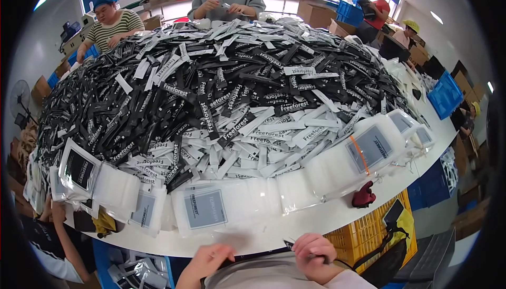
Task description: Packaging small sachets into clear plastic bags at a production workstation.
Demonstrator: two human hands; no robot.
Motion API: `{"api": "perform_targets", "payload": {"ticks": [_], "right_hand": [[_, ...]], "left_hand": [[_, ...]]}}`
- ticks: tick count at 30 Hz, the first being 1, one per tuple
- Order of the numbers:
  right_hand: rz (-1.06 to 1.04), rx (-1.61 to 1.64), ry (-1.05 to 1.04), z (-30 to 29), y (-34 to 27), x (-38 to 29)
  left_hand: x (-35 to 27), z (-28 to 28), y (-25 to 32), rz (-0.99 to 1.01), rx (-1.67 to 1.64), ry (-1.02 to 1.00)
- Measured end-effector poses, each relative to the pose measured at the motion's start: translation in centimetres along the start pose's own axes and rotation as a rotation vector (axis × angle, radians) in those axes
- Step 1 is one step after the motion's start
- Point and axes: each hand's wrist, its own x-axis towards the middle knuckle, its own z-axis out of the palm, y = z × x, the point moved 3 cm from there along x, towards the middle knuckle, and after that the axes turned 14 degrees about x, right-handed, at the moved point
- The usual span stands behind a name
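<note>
My right hand [314,254] is closed at the table's near edge around a black printed stick sachet [288,244], whose end sticks out past the fingers. Something dark also shows under its palm, too hidden to name. My left hand [211,260], slightly blurred, hovers near the same edge with curled fingers; whether it holds anything cannot be made out. Just beyond it lies a row of clear plastic bags [205,210] with grey printed panels. Behind the bags rises a large heap of black sachets [178,91] mixed with white sachets [272,134].
Across the white table [253,241], a person [227,0] handles a small item; others work around it. A dark red cloth item [363,195] lies at right. A yellow crate [355,237] stands below, and a blue bin [136,269] of filled packs sits at lower left.
</note>
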Motion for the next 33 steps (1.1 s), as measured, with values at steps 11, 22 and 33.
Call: {"api": "perform_targets", "payload": {"ticks": [11, 22, 33], "right_hand": [[0.384, -0.895, -0.058, -6.4, 5.6, -6.0], [0.881, -0.372, 0.311, -3.8, 5.4, -3.4], [0.885, -0.618, -0.397, 1.0, 5.4, -2.7]], "left_hand": [[3.2, -2.8, 2.7, 0.313, 1.015, 0.493], [0.5, 2.1, 3.7, 0.466, 1.000, 0.565], [1.1, 2.0, 4.6, 0.492, 0.874, 0.654]]}}
